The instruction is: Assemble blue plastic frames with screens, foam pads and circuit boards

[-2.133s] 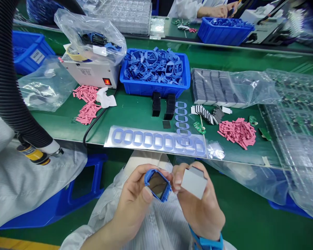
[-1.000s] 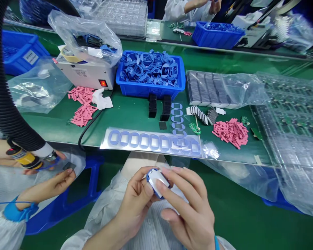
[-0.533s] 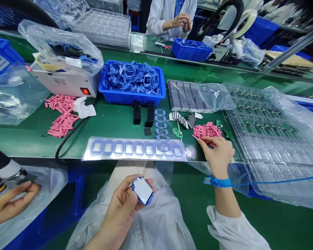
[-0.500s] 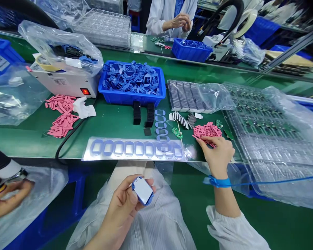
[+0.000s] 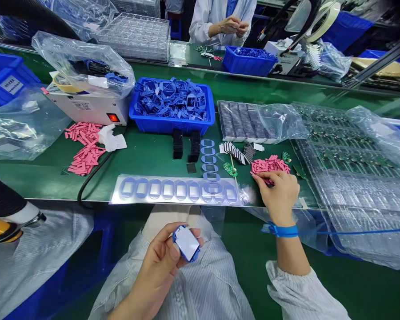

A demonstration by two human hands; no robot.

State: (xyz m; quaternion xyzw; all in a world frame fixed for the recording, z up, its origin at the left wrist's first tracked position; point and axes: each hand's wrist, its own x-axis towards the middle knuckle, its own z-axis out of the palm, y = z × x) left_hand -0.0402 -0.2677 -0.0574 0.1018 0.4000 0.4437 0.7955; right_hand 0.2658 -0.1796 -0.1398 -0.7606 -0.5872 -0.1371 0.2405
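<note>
My left hand [image 5: 160, 266] is over my lap, closed on a small blue frame with a pale grey plate [image 5: 186, 243] set in it. My right hand [image 5: 280, 193] reaches onto the green bench [image 5: 146, 155] with its fingertips curled into the near edge of a heap of pink strips [image 5: 270, 165]. Whether a strip is pinched between the fingers is hidden. A blue wrist strap [image 5: 282, 230] with a blue cord is on that wrist. A clear sheet of blue oval gaskets [image 5: 176, 190] lies along the bench's front edge between the hands.
A blue bin of blue frames [image 5: 172, 106], two black stacks [image 5: 186, 144], a small green circuit board [image 5: 230, 169], a bagged grey tray [image 5: 253, 122], clear trays of boards [image 5: 346, 151], a white box with a red switch [image 5: 90, 109], another pink heap [image 5: 85, 146]. A person works across the line [image 5: 225, 20].
My right hand left the frame and went to the pink strips on the bench, where it has since shifted slightly. The left hand keeps holding the frame, now with the grey plate in it.
</note>
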